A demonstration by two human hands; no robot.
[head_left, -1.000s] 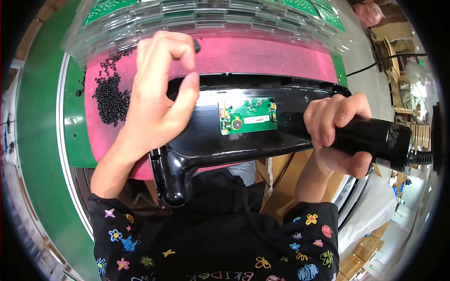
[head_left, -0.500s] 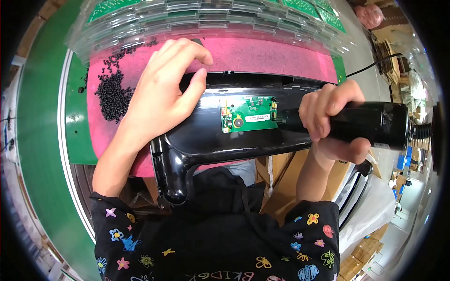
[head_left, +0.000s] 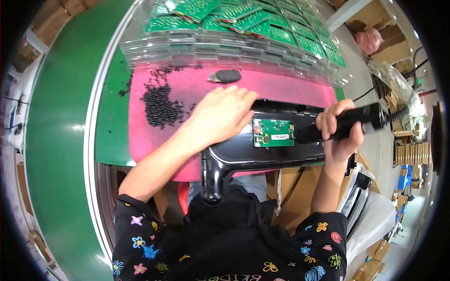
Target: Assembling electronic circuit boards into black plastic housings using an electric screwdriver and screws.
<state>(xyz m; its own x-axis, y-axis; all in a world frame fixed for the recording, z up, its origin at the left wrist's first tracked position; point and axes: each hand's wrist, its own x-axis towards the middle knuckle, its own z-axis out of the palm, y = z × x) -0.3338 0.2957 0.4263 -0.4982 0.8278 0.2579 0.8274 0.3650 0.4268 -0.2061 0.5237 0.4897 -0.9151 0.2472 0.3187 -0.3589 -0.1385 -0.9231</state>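
Note:
A black plastic housing [head_left: 276, 156] lies across the mat, its rounded leg-like end [head_left: 213, 182] toward me at the left. On its inner face sits a green circuit board [head_left: 274, 133] with a white label and small components. My left hand [head_left: 220, 114] lies over the far left part of the housing, fingers curled at its far edge and thumb on the inside. Wrapped in my right hand [head_left: 342, 129] is a black electric screwdriver [head_left: 368, 119], held nearly level. Its front end [head_left: 307, 135] reaches the board's right edge; the bit's tip is too small to make out.
Small black screws [head_left: 161, 107] lie heaped on the pink mat [head_left: 140, 140] at the left. Beyond the housing is a dark-handled cutter knife [head_left: 228, 76]. Stacked clear trays [head_left: 211, 51] of green boards stand at the back. A cardboard box [head_left: 300, 187] is below right.
The view has shifted, showing more of the trays and the knife. My left hand has come down from above the housing onto its far edge. The screwdriver stays at the board's right side.

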